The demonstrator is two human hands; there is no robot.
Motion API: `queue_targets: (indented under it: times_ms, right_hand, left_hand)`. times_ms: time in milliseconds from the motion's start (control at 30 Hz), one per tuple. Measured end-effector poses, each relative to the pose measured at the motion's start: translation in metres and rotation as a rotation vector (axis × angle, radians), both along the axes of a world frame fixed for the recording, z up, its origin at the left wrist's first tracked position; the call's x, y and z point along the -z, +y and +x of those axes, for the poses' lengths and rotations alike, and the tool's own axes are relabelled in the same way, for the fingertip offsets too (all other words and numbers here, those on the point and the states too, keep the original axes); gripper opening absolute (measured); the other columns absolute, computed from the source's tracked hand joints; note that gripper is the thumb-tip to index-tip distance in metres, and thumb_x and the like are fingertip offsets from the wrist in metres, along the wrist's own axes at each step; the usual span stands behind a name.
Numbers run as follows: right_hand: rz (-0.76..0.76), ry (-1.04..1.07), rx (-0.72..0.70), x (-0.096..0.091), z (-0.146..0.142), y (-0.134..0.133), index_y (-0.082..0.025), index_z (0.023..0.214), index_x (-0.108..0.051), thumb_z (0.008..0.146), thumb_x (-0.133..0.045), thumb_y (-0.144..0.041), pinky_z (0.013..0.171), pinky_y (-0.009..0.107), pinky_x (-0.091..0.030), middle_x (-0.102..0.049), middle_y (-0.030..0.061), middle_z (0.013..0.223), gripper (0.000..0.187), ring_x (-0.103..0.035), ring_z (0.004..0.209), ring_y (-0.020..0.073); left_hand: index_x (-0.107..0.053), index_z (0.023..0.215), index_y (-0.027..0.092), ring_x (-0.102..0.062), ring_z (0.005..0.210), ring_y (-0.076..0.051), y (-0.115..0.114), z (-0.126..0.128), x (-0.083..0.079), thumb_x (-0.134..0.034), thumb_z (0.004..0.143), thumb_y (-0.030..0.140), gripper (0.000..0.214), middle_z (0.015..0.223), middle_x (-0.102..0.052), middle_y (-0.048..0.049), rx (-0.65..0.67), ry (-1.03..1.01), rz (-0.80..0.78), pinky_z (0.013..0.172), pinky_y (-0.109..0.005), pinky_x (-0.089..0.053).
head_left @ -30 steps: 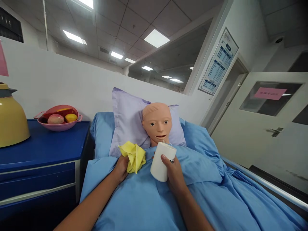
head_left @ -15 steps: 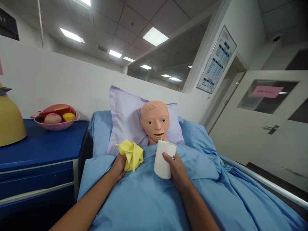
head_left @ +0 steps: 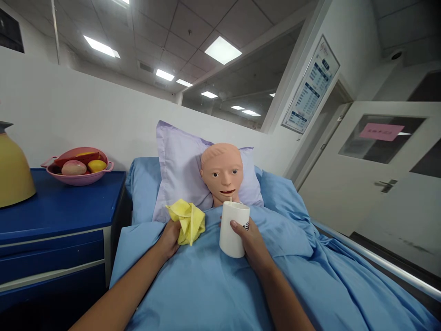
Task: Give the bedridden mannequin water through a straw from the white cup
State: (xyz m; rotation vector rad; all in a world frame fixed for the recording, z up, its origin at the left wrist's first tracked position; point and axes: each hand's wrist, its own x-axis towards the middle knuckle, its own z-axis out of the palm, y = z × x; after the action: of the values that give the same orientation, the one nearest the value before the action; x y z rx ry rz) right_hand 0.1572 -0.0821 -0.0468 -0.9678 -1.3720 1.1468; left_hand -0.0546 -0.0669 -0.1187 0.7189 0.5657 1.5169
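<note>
A crumpled yellow cloth (head_left: 189, 221) bunches up in my left hand (head_left: 170, 240), whose fingers are closed and partly hidden under it. My right hand (head_left: 252, 240) wraps round a white cup (head_left: 231, 236), thumb across its near side. A thin pale straw (head_left: 230, 199) rises from the cup's rim toward the mouth of a manikin head (head_left: 222, 172). Whether the straw touches the lips I cannot tell. The head rests on a lilac pillow (head_left: 177, 168), and a blue quilt (head_left: 206, 285) covers the body below the neck. The cup's contents are hidden.
Left of the bed stands a blue-topped cabinet (head_left: 69, 209), bearing a yellow thermos jug (head_left: 15, 170) and a pink basket (head_left: 81, 178) of fruit. A metal bed rail (head_left: 379, 259) runs along the right side. A door (head_left: 361, 184) is beyond it.
The cup has shifted very slightly left and stands a little more upright. My left hand and the cloth stay nearly where they were.
</note>
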Motion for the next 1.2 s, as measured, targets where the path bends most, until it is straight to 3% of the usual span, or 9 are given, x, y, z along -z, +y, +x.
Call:
queue_targets:
  times_ms: [300, 800, 1200]
  right_hand:
    - [0.017, -0.043, -0.029, -0.0017, -0.0013, -0.0002, -0.02, 0.117, -0.061, 0.068, -0.078, -0.053, 0.067, 0.037, -0.052, -0.072, 0.0099, 0.096, 0.062, -0.067, 0.086, 0.0293]
    - [0.019, -0.048, -0.028, -0.0027, -0.002, -0.0014, -0.021, 0.118, -0.062, 0.068, -0.078, -0.053, 0.068, 0.039, -0.053, -0.072, 0.0093, 0.094, 0.062, -0.067, 0.084, 0.029]
    - [0.018, -0.034, -0.019, -0.0024, -0.0023, -0.002, -0.02, 0.117, -0.062, 0.066, -0.079, -0.053, 0.068, 0.041, -0.054, -0.072, 0.0106, 0.097, 0.063, -0.067, 0.087, 0.0311]
  left_hand:
    - [-0.066, 0.098, 0.014, -0.068, 0.075, -0.021, 0.0022, -0.0025, 0.003, -0.073, 0.065, 0.015, 0.033, 0.079, -0.072, -0.0046, -0.011, 0.027, -0.002, 0.065, -0.028, -0.052]
    - [-0.065, 0.103, 0.012, -0.069, 0.073, -0.022, -0.0026, -0.0011, -0.0013, -0.072, 0.067, 0.014, 0.037, 0.083, -0.073, -0.0069, -0.009, 0.015, -0.004, 0.065, -0.031, -0.054]
    - [-0.066, 0.096, 0.013, -0.068, 0.072, -0.022, -0.0005, -0.0012, -0.0014, -0.075, 0.064, 0.016, 0.033, 0.077, -0.072, -0.0051, -0.014, 0.018, -0.013, 0.066, -0.03, -0.053]
